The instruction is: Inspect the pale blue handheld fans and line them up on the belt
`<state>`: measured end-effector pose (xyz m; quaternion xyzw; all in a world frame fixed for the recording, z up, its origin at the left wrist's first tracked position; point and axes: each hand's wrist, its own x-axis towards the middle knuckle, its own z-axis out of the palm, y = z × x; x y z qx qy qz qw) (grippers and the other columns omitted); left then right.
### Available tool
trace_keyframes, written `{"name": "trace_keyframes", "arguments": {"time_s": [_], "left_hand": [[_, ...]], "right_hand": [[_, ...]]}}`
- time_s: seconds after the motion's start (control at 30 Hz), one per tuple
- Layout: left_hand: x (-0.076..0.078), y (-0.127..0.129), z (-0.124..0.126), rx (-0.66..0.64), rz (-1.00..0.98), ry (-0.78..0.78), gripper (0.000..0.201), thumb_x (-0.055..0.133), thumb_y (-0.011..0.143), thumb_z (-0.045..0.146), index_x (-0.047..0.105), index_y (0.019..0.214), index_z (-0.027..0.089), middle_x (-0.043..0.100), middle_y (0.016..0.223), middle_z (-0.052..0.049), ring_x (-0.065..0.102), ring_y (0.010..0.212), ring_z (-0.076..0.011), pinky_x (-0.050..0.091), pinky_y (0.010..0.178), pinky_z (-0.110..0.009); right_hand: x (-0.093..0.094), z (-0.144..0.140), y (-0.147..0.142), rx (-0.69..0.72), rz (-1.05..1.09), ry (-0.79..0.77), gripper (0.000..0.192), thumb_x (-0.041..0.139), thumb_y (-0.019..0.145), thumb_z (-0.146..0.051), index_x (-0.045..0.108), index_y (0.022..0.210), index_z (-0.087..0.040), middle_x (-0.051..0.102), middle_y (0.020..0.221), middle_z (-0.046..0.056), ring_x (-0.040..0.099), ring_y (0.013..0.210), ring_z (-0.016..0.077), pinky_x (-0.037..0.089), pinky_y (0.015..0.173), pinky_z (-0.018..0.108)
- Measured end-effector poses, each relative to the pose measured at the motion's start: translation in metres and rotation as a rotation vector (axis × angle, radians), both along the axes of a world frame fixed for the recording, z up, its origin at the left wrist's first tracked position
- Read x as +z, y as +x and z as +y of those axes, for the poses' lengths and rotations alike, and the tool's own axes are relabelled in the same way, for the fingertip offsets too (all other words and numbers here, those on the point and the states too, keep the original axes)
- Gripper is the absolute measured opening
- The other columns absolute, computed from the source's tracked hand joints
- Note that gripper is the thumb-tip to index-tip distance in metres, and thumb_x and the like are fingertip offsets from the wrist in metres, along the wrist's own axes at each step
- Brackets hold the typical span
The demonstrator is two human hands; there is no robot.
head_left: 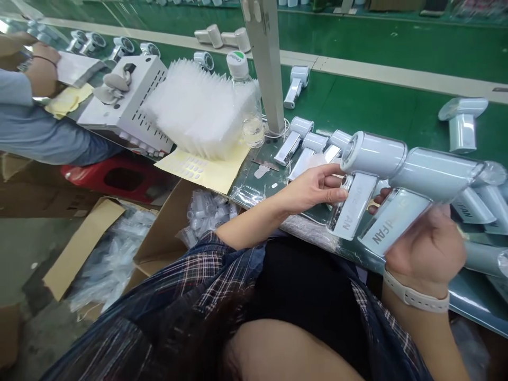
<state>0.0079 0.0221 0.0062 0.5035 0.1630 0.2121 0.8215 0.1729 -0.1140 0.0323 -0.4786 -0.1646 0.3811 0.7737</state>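
My right hand [426, 248] grips the handle of a pale blue handheld fan [424, 185], and a second fan [367, 159] of the same kind is held beside it. Both handles carry lettering. My left hand [313, 188] reaches across, its fingertips pinching the top of the second fan's handle [351, 209]. A white band sits on my right wrist. Several more fans [301, 138] lie in a row on the green bench just beyond my hands.
A stack of clear plastic bags [198, 108], a water bottle [246, 100] and a yellow sticker sheet [202, 169] lie left of a grey post [268, 63]. A co-worker's arm [35, 121] rests by a white metal box [129, 100]. Cardboard boxes [166, 227] stand below the bench.
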Motion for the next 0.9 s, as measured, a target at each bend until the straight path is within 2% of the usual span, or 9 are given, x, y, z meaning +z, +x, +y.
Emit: {"name": "trace_keyframes", "arguments": {"time_s": [0.2,0.3,0.37,0.43,0.53,0.6,0.73,0.8,0.9], "left_hand": [[0.01,0.005,0.006,-0.056,0.047,0.029,0.091,0.105,0.064,0.065,0.07,0.132,0.016,0.073,0.095,-0.002,0.069,0.086,-0.0148,0.056,0.081,-0.03],[0.016,0.005,0.01,-0.083,0.046,0.087,0.08,0.105,0.069,0.052,0.071,0.132,0.015,0.073,0.097,-0.003,0.07,0.091,-0.0154,0.056,0.085,-0.03],[0.018,0.005,0.012,-0.047,0.047,0.199,0.067,0.1,0.075,0.042,0.073,0.13,0.015,0.075,0.103,-0.006,0.072,0.099,-0.0196,0.057,0.091,-0.033],[0.018,0.006,0.012,0.035,0.035,0.382,0.055,0.095,0.077,0.036,0.076,0.125,0.016,0.078,0.113,-0.01,0.075,0.113,-0.0265,0.059,0.103,-0.041],[0.019,0.006,0.011,0.192,-0.054,0.673,0.036,0.088,0.086,0.036,0.081,0.118,0.02,0.08,0.131,-0.012,0.068,0.142,-0.034,0.048,0.126,-0.054],[0.019,0.005,0.007,0.273,-0.127,0.815,0.024,0.076,0.099,0.036,0.082,0.118,0.023,0.08,0.138,-0.01,0.061,0.154,-0.0318,0.037,0.135,-0.059],[0.015,0.004,0.003,0.331,-0.123,0.959,0.026,0.061,0.106,0.032,0.083,0.118,0.025,0.08,0.138,-0.008,0.063,0.152,-0.0312,0.028,0.138,-0.065],[0.012,0.006,0.007,0.28,-0.089,0.985,0.027,0.062,0.104,0.034,0.083,0.117,0.024,0.08,0.135,-0.009,0.066,0.148,-0.0323,0.033,0.136,-0.064],[0.016,0.007,0.017,0.127,-0.117,0.961,0.037,0.079,0.095,0.039,0.079,0.128,0.022,0.076,0.141,-0.014,0.071,0.139,-0.0337,0.048,0.126,-0.056]], "right_hand": [[-0.014,0.01,0.005,-0.037,0.029,-0.107,0.02,0.066,0.08,-0.029,0.081,0.093,-0.028,0.081,0.088,0.007,0.079,0.081,0.0323,0.071,0.074,0.057],[-0.01,0.011,0.004,-0.088,0.003,-0.058,0.022,0.071,0.071,-0.032,0.08,0.092,-0.028,0.083,0.097,0.007,0.08,0.095,0.0359,0.07,0.089,0.063],[-0.003,0.007,0.003,-0.093,-0.102,-0.028,0.026,0.078,0.068,-0.032,0.079,0.094,-0.028,0.084,0.108,0.007,0.079,0.112,0.0379,0.066,0.105,0.066],[0.004,0.0,0.003,-0.028,-0.303,-0.037,0.041,0.089,0.065,-0.028,0.079,0.105,-0.028,0.083,0.122,0.007,0.074,0.128,0.0385,0.056,0.12,0.068],[0.009,-0.013,0.009,0.104,-0.622,-0.003,0.064,0.099,0.063,-0.022,0.077,0.122,-0.033,0.077,0.141,0.007,0.065,0.145,0.0382,0.039,0.135,0.069],[0.007,-0.018,0.016,0.149,-0.757,0.064,0.064,0.099,0.067,-0.026,0.077,0.126,-0.036,0.072,0.149,0.006,0.061,0.149,0.0379,0.035,0.136,0.069],[-0.003,-0.019,0.021,0.167,-0.887,0.11,0.062,0.097,0.068,-0.03,0.079,0.127,-0.037,0.072,0.142,0.007,0.064,0.141,0.0366,0.045,0.128,0.063],[-0.008,-0.016,0.02,0.155,-0.827,0.105,0.068,0.1,0.061,-0.028,0.077,0.125,-0.035,0.076,0.13,0.007,0.071,0.127,0.035,0.052,0.119,0.06],[-0.011,-0.015,0.03,0.141,-0.626,0.048,0.095,0.105,0.042,-0.015,0.066,0.125,-0.038,0.081,0.11,0.002,0.075,0.107,0.0325,0.059,0.11,0.06]]}}
